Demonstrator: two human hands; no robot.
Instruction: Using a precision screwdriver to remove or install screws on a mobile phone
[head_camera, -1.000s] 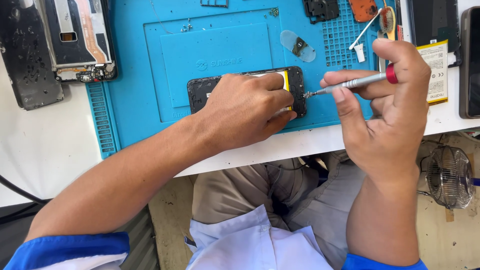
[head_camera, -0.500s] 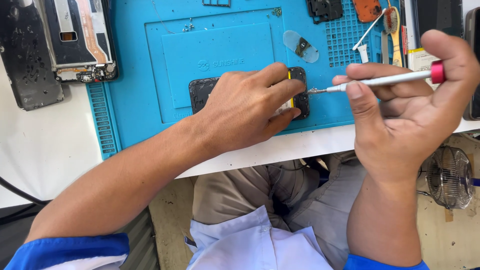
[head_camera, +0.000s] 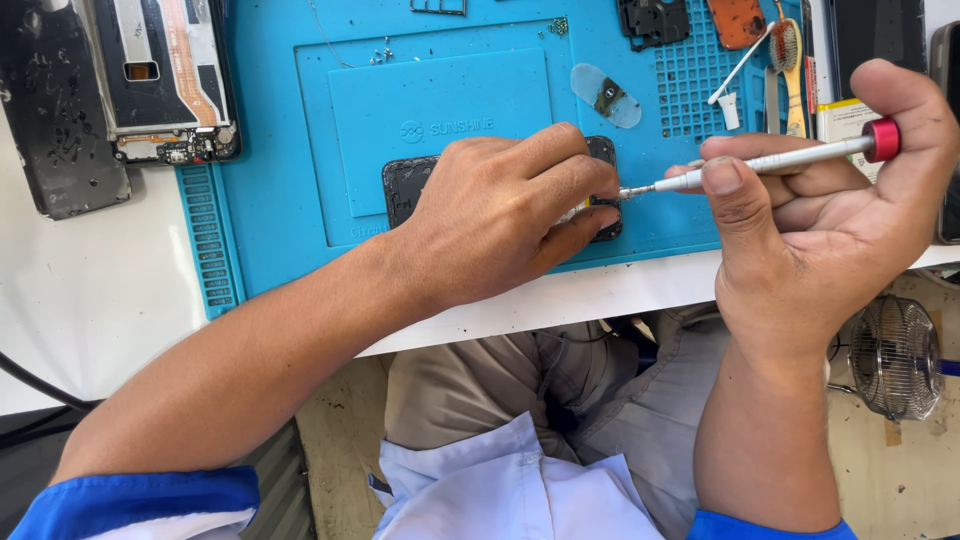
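Note:
My left hand presses down on a dark opened phone body that lies on the blue work mat; my fingers cover most of it. My right hand holds a slim silver screwdriver with a red cap, nearly level, with the forefinger on the cap. The tip touches the phone body's right end, beside my left fingertips.
A dismantled phone frame and a dark back cover lie at the far left. Small parts, a clear pick, a brush and an orange piece sit at the mat's back. A small fan stands below the table's edge.
My right hand has tipped the screwdriver closer to level and shifted slightly right, the red cap now under the forefinger. My left hand stays on the phone body.

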